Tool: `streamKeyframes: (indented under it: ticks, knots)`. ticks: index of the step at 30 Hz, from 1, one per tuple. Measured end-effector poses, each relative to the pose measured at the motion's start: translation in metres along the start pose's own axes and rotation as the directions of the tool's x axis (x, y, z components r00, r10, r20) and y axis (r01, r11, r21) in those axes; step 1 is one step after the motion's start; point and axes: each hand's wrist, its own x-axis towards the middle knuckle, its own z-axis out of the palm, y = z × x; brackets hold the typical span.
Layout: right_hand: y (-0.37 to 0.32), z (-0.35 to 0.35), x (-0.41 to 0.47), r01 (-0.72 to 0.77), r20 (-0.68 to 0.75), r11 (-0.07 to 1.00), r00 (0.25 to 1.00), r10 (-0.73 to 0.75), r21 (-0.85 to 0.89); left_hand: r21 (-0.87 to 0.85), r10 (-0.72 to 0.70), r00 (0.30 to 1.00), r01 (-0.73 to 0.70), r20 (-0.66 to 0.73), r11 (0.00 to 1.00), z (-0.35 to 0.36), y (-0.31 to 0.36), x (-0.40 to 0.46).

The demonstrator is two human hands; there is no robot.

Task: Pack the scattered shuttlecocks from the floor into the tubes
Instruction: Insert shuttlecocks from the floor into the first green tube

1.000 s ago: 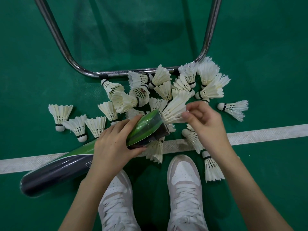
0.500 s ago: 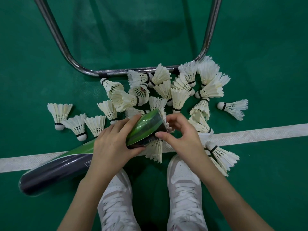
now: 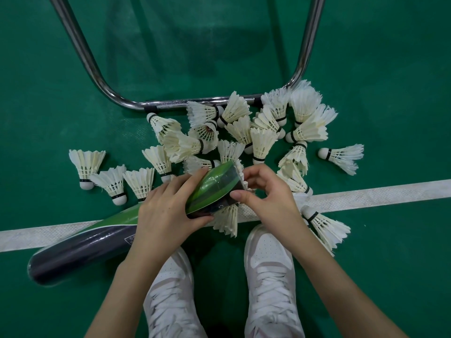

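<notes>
Tube lies slanted across the floor: closed end low at the left, open mouth raised toward the middle of the pile. Left hand grips it just behind the mouth, fingers wrapped over the top and thumb underneath. Right hand sits at the mouth, fingers curled, apparently pinching or pressing a shuttlecock whose feather tips alone show at the rim. How many are already inside cannot be seen; the wall is opaque.

Progress, as judged: early. One tube is in view and most of the work remains. The main heap lies just beyond the mouth, roughly twenty pieces, many overlapping. Three stand in a row left of the left hand. One lies apart at the right. Two more rest by the right forearm, and one sits under the mouth, on the white line.

Edges and room: a chrome frame bends around the far side of the heap and touches its back row. Shoes close in the near side. Open floor lies wide to the left and right, so the tube can swing either way; reaching the rear pieces means working against the bar.
</notes>
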Motion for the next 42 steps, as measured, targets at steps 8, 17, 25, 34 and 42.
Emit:
streamKeyframes:
  ticks: [8, 17, 25, 34, 42]
  knots:
    - [-0.003, 0.001, 0.005, -0.017, 0.091, 0.999, 0.996, 0.020, -0.033, -0.005, -0.012, 1.000, 0.012, -0.021, 1.000, -0.002, 0.000, 0.001]
    - [-0.006, 0.001, 0.006, -0.011, 0.178, 0.997, 0.984, 0.024, -0.076, -0.008, -0.012, 0.999, 0.012, -0.049, 1.000, -0.004, -0.003, 0.002]
    - [-0.001, 0.002, 0.004, 0.025, 0.118, 0.995, 0.993, -0.013, -0.100, -0.005, -0.004, 0.999, 0.003, -0.038, 1.000, -0.001, -0.003, 0.000]
    - [0.002, 0.000, 0.004, -0.031, 0.148, 0.997, 0.988, 0.041, -0.066, -0.003, 0.017, 0.999, -0.018, -0.046, 1.000, -0.001, -0.001, 0.000]
    - [0.002, -0.007, 0.009, -0.012, 0.160, 0.998, 0.987, 0.022, -0.061, 0.005, 0.007, 0.999, -0.007, -0.042, 1.000, 0.001, -0.002, 0.002]
